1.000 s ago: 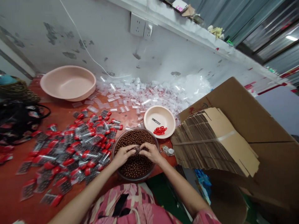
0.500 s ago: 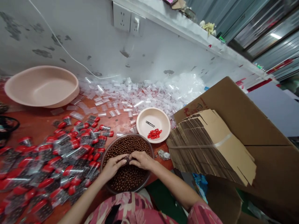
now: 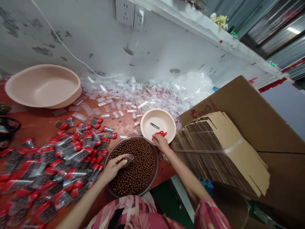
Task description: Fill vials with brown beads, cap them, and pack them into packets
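My left hand (image 3: 116, 166) is closed around a small clear plastic container (image 3: 129, 159) with dark contents, above the left part of a round basin (image 3: 156, 163) full of shiny brown balls (image 3: 139, 165). My right hand (image 3: 160, 141) reaches to the near edge of a small cream bowl (image 3: 170, 127). Its fingertips are pinched at the red caps (image 3: 162, 133) lying there, and a red piece shows at the fingers. A dark printed strip (image 3: 154, 126) also lies in that bowl.
Filled containers with red caps (image 3: 71, 148) are heaped at left. Clear empty containers (image 3: 143, 95) spread along the wall behind. A large pink basin (image 3: 43, 87) stands back left. Strapped flat cardboard (image 3: 214, 152) leans by a big carton (image 3: 250, 111) at right.
My right hand has left the container over the brown balls and moved right to the red caps in the cream bowl. My left hand keeps the container, slightly further left.
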`<state>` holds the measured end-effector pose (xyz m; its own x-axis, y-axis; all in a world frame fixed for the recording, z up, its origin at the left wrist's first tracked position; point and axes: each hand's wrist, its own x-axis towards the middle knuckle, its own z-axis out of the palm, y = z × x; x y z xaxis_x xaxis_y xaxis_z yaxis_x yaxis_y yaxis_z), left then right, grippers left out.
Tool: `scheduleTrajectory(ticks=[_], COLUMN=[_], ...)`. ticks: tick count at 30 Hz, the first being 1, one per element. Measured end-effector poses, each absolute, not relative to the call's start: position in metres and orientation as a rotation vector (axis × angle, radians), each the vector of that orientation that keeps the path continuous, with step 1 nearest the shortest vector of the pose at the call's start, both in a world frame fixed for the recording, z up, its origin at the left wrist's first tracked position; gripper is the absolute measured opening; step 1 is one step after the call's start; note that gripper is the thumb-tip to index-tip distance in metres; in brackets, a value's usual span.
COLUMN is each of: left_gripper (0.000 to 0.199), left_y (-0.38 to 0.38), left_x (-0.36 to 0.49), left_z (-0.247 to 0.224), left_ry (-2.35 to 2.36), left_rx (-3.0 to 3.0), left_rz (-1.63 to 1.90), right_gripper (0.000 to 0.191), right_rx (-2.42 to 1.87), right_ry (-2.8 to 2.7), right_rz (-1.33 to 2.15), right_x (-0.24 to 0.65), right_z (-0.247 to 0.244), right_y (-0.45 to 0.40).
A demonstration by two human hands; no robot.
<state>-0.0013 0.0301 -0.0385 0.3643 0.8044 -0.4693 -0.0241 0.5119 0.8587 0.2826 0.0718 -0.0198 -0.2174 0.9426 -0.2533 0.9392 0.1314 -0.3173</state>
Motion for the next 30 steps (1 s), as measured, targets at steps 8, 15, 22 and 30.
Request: scheduleTrajectory(ticks=[8,15,22,30], left_gripper=[0.038,0.038,0.034,0.03], left_y=[0.014,0.016,0.016,0.0], left_x=[0.013,0.018,0.038,0.038], left_z=[-0.036,-0.024,0.009,0.028], left_ry=[1.024,1.008,0.801,0.744], left_rx=[0.574,0.534,0.483,0.397], left_rz=[0.665,0.728,0.775,0.899], right_gripper=[0.01,0.015,0.038,0.021], right_rx=[-1.985,-2.011,-1.675,-1.28], right_ry=[-2.43,-2.0,-1.452,-0.832], right_rz=[0.829,0.908,1.119,1.36], right_x=[0.308,0.314,0.267,0.201], right_z=[-0.065,-0.052,-0.005,0.033], right_y=[0.117,0.113,0.066,0.0])
